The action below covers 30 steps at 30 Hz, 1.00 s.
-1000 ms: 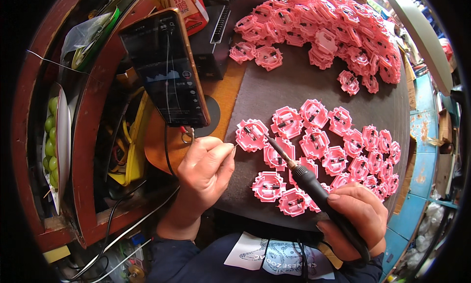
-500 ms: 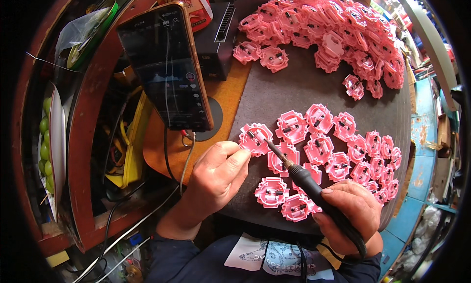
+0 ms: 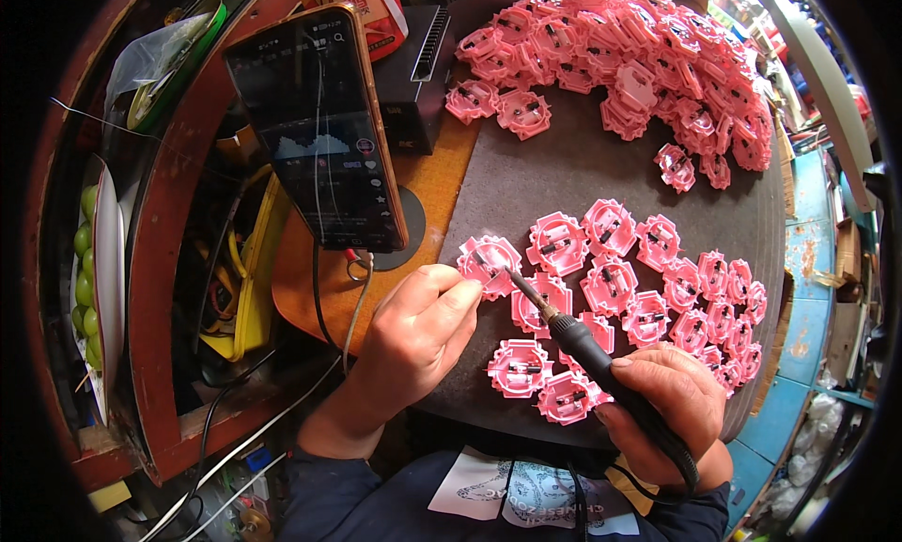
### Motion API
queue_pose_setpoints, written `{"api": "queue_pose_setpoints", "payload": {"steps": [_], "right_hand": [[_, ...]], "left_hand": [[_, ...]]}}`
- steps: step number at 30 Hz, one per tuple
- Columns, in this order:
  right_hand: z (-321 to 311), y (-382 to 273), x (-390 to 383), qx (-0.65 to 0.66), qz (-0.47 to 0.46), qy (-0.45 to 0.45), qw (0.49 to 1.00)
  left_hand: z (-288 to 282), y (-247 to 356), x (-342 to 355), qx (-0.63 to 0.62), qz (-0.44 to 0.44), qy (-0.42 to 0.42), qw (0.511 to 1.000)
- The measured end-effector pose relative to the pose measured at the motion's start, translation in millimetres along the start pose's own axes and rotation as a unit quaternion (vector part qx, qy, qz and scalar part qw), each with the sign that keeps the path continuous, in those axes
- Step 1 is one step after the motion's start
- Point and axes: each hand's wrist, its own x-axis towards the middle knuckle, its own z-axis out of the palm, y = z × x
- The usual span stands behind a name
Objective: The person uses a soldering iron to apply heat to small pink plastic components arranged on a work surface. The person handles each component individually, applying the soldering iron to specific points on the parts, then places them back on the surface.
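My left hand (image 3: 413, 326) is closed in a pinch on a fine wire, hard to make out, at the lower-left edge of a pink plastic part (image 3: 489, 254). My right hand (image 3: 672, 420) grips a black soldering iron (image 3: 592, 348), its metal tip touching or just over that part, where a faint pale haze shows. Several similar pink parts (image 3: 611, 284), with small black and metal pieces in them, lie in loose rows on a dark mat (image 3: 536, 176). A large pile (image 3: 658, 44) of them is heaped at the back.
A phone (image 3: 315, 129) stands at left before a black box (image 3: 399, 110) and red carton (image 3: 362, 16), with cables below. Further left are a yellow tray (image 3: 258, 270), wooden shelf frames (image 3: 160, 288) and green round objects (image 3: 91, 288). A pale arm-like fixture (image 3: 817, 82) borders the right.
My left hand has moved slightly right to the part's edge. The iron's tip has shifted only slightly, and a faint haze now shows there. The whole view has shifted a little.
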Motion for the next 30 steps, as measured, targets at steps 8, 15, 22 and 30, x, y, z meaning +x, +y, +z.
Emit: {"api": "queue_pose_setpoints", "payload": {"steps": [8, 15, 22, 30], "right_hand": [[0.8, 0.1, -3.5, 0.007, 0.008, 0.035, 0.999], [1.9, 0.3, 1.6, 0.009, 0.004, 0.013, 1.0], [5.8, 2.0, 4.9, 0.005, 0.004, 0.007, 1.0], [6.8, 3.3, 4.5, 0.007, 0.019, -0.006, 1.0]], "left_hand": [[-6.3, 2.7, -5.0, -0.034, -0.064, 0.049, 0.996], [-6.1, 1.2, -3.3, -0.004, -0.041, 0.074, 0.996], [-3.5, -2.8, -1.3, 0.007, -0.013, 0.047, 0.999], [-3.5, -2.7, 0.2, 0.009, -0.018, 0.039, 0.999]]}}
